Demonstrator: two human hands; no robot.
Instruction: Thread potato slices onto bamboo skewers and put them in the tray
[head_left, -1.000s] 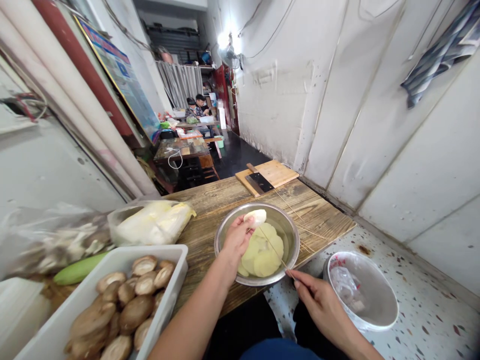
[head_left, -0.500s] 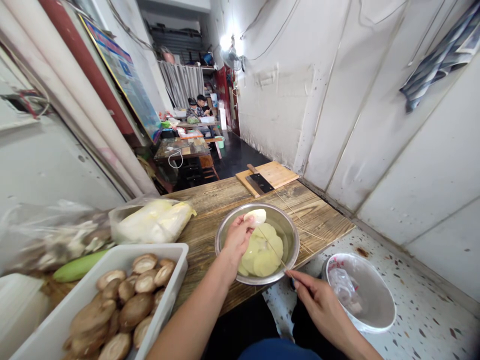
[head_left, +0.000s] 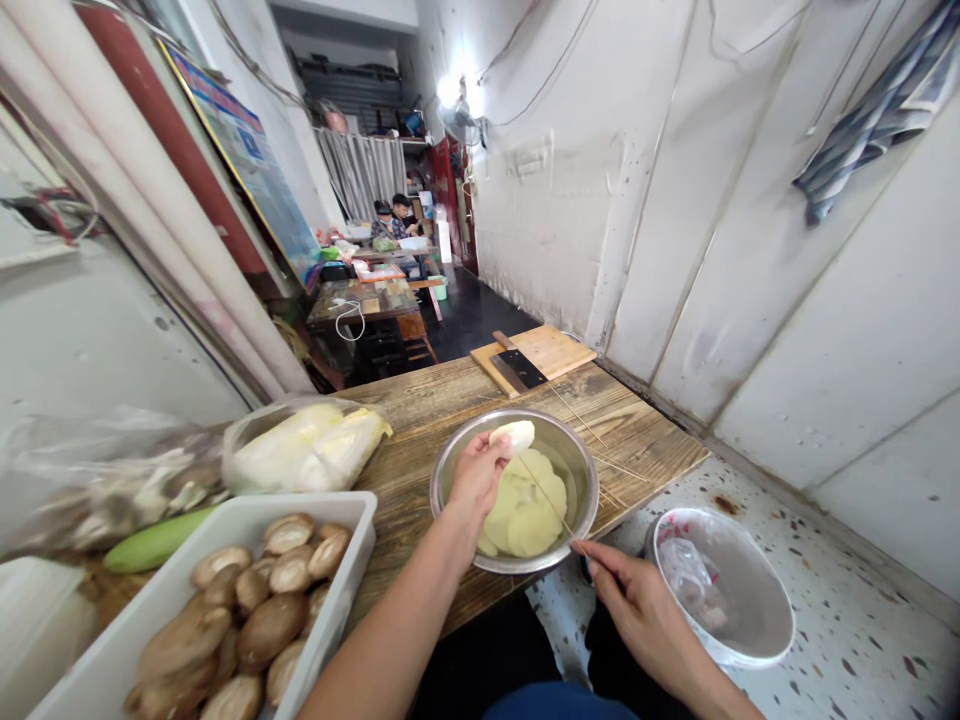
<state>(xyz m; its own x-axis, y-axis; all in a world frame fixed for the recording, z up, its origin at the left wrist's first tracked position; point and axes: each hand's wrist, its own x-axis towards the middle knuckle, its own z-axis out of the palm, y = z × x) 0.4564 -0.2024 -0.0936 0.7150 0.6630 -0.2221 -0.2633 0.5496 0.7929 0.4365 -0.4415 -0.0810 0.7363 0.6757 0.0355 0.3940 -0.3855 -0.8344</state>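
Observation:
Over the steel bowl (head_left: 586, 470), my left hand (head_left: 480, 475) is closed on a pale potato slice (head_left: 513, 437) at its edge. My right hand (head_left: 630, 590), at the bowl's near right rim, pinches a thin wooden skewer (head_left: 551, 505). The skewer slants up and left across the bowl, its far end meeting the slice in my left hand; how deep it goes in cannot be made out. Several round yellowish potato slices (head_left: 534, 525) lie overlapping in the bowl below. A few loose skewers (head_left: 622, 466) rest on the wooden table (head_left: 420, 400) right of the bowl.
A cleaver (head_left: 519, 370) lies on a cutting board (head_left: 559, 350) at the table's far edge. To the left are a white tub (head_left: 364, 515) of mushrooms, bagged cabbage (head_left: 315, 445) and a green vegetable (head_left: 154, 540). A lined bin (head_left: 757, 600) stands at right. Two people sit far back.
Both hands, the slice and the skewer hold almost the same position. The view has shifted very slightly.

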